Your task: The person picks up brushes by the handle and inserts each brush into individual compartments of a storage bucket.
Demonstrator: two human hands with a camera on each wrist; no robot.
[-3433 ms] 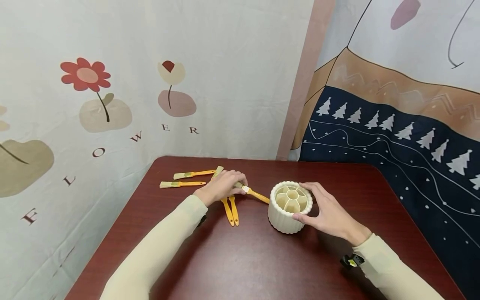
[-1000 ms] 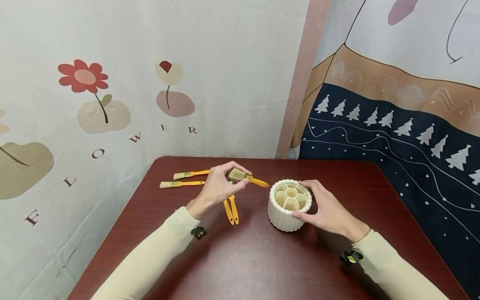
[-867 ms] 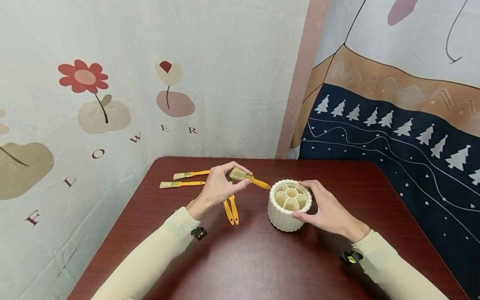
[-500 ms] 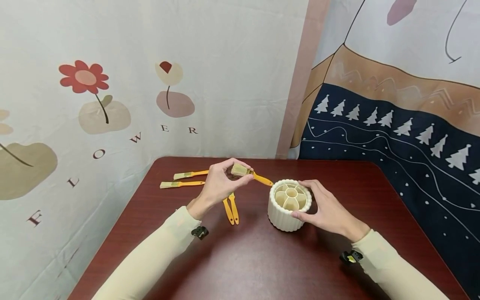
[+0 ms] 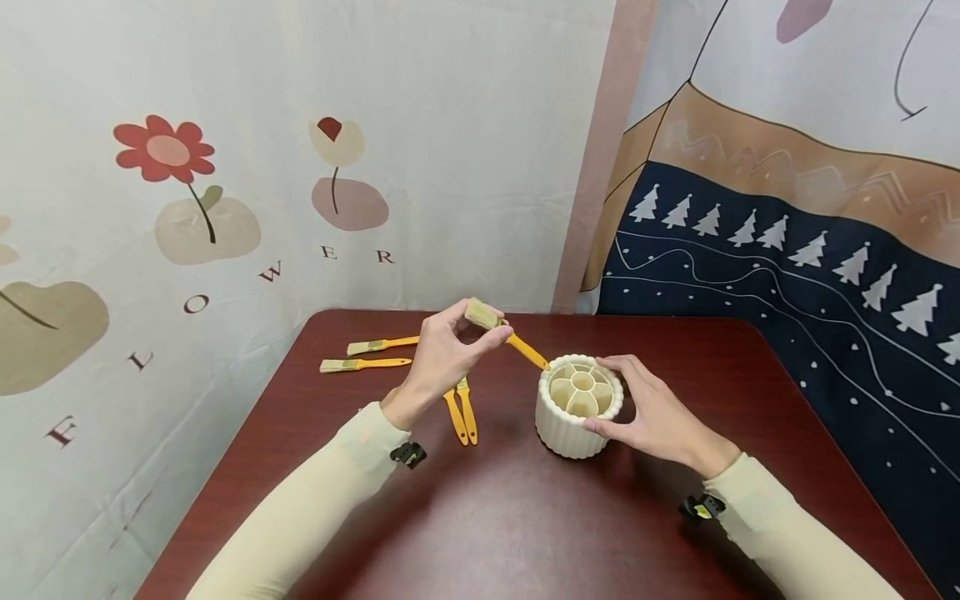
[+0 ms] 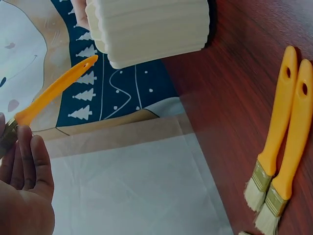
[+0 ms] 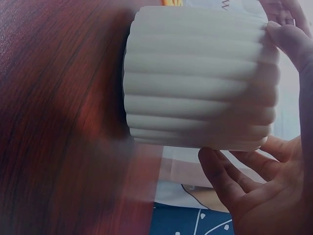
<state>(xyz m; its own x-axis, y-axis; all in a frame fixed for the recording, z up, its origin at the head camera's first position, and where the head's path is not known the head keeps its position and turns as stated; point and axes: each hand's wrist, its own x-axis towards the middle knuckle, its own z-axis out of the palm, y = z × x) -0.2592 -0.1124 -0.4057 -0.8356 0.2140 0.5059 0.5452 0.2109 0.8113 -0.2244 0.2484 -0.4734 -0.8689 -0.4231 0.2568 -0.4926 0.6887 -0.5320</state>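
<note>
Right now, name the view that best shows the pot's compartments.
The head view: it looks down into the compartments. Left wrist shows only part of the pot, side-on; right wrist shows its ribbed side, no compartments.

Spreads out as a dark red, wood-grained counter (image 5: 510, 517) with rounded far corners. Carries, upright and right of middle, a cream fluted organizer (image 5: 568, 435). Also bears, flat on the left, two yellow-handled paintbrushes (image 5: 382, 363), bristles leftward, and nearer the middle a close-set pair of matching brushes (image 6: 275, 117).
</note>
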